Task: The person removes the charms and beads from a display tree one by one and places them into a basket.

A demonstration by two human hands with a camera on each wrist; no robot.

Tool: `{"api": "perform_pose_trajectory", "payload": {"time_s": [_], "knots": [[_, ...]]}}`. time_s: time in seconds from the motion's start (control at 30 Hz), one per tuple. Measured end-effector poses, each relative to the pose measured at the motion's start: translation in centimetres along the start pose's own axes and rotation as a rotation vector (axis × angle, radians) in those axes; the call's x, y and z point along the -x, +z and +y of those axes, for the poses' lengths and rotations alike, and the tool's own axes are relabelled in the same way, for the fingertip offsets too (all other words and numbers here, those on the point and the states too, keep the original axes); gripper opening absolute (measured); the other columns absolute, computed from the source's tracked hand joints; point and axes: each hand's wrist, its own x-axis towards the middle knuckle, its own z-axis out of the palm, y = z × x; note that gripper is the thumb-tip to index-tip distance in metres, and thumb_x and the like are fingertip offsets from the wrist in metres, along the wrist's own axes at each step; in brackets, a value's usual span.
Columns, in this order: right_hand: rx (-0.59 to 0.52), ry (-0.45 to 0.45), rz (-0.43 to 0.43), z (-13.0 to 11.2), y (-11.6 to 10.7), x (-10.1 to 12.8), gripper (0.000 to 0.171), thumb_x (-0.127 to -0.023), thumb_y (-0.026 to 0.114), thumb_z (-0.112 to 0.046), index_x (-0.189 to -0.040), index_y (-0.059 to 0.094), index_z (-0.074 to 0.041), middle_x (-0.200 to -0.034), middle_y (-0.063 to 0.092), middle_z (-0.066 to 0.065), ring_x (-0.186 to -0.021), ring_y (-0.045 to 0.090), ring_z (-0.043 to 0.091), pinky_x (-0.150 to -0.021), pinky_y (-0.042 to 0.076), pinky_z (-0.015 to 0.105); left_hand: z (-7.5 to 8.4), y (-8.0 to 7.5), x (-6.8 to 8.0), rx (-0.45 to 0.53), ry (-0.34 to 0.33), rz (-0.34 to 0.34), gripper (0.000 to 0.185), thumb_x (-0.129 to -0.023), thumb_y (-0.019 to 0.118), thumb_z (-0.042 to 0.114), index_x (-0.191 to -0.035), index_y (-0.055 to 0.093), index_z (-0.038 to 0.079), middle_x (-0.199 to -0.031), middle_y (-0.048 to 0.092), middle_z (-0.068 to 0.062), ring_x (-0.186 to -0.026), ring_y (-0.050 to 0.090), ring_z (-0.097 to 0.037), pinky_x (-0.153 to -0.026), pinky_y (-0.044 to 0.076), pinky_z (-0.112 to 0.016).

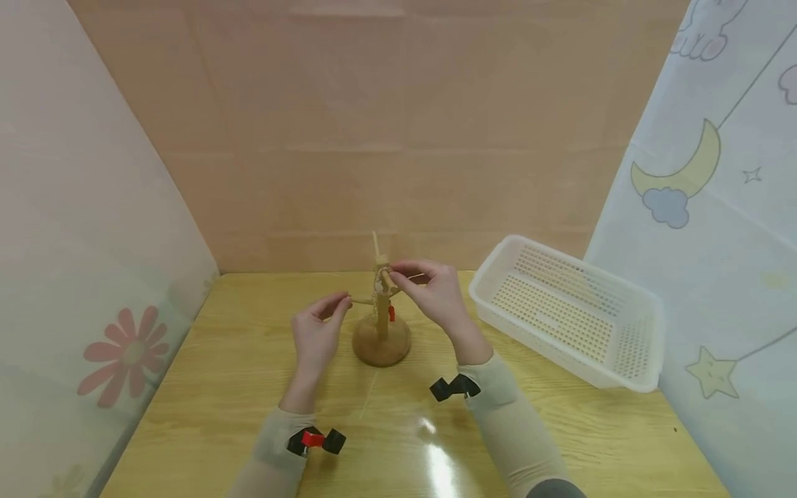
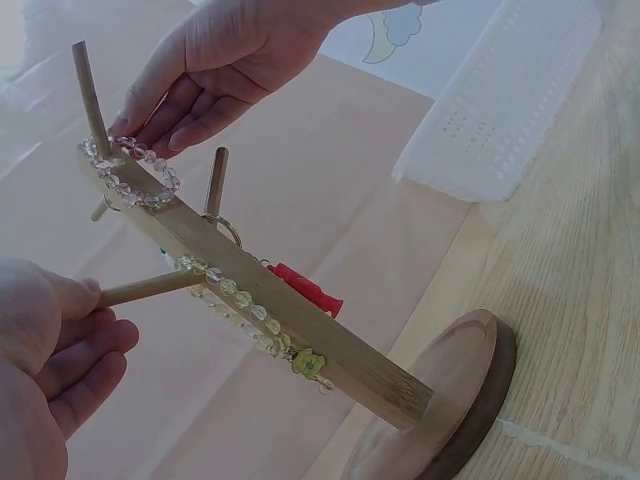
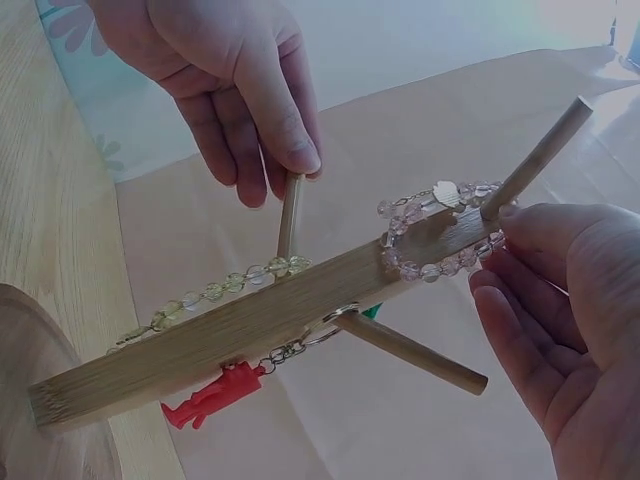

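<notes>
A wooden stand with a round base, an upright post and several pegs stands on the table. My left hand pinches the end of one side peg between thumb and fingers. On that peg hangs a yellow bead bracelet with a flower charm, lying along the post. Up at the post's top, my right hand pinches a pink bead bracelet, which loops round the post top by the upper peg. From another peg hangs a keyring with a red figure.
To the right, a white perforated basket sits at an angle on the wooden table. A pinkish cloth backdrop rises behind the stand, and printed cloths hang at both sides. A small green piece shows behind the post.
</notes>
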Motion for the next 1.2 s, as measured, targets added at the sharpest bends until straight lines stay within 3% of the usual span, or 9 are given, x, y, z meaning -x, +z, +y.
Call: {"api": "perform_pose_trajectory", "payload": {"time_s": [0.17,0.63,0.9,1.2], "knots": [[-0.007,0.013,0.003,-2.5,0.0,-0.1,0.011,-0.093,0.079,0.009,-0.103,0.079,0.01,-0.1,0.079,0.023,-0.088,0.077,0.042,-0.079,0.063,0.058,0.5,-0.1,0.0,0.006,-0.04,-0.004,0.011,-0.096,0.077,-0.006,-0.106,0.079,-0.01,-0.098,0.079,-0.022,-0.09,0.077,-0.044,-0.078,0.056,-0.014],[0.053,-0.004,0.017,-3.0,-0.2,0.1,0.009,-0.092,0.081,0.005,-0.101,0.081,0.006,-0.096,0.08,0.018,-0.083,0.078,0.034,-0.076,0.065,0.05,0.0,0.1,-0.1,-0.011,0.009,0.026,0.009,-0.094,0.078,-0.007,-0.102,0.08,-0.01,-0.094,0.08,-0.021,-0.085,0.077,-0.043,-0.072,0.054,-0.009],[0.047,-0.007,0.016,-3.5,-0.4,0.2,0.009,-0.093,0.08,0.005,-0.102,0.08,0.006,-0.097,0.08,0.018,-0.084,0.077,0.034,-0.078,0.065,0.041,-0.1,0.1,-0.1,-0.015,-0.005,0.019,0.009,-0.095,0.078,-0.006,-0.103,0.08,-0.01,-0.094,0.08,-0.021,-0.086,0.077,-0.042,-0.073,0.054,-0.008],[0.046,-0.032,0.023,-4.0,-0.6,0.4,0.01,-0.092,0.08,0.007,-0.102,0.079,0.008,-0.096,0.08,0.018,-0.083,0.076,0.029,-0.078,0.063,0.031,-3.1,0.3,-0.4,0.001,0.003,0.026,0.011,-0.093,0.082,-0.001,-0.102,0.081,-0.007,-0.094,0.08,-0.018,-0.086,0.078,-0.038,-0.071,0.054,-0.008]]}}
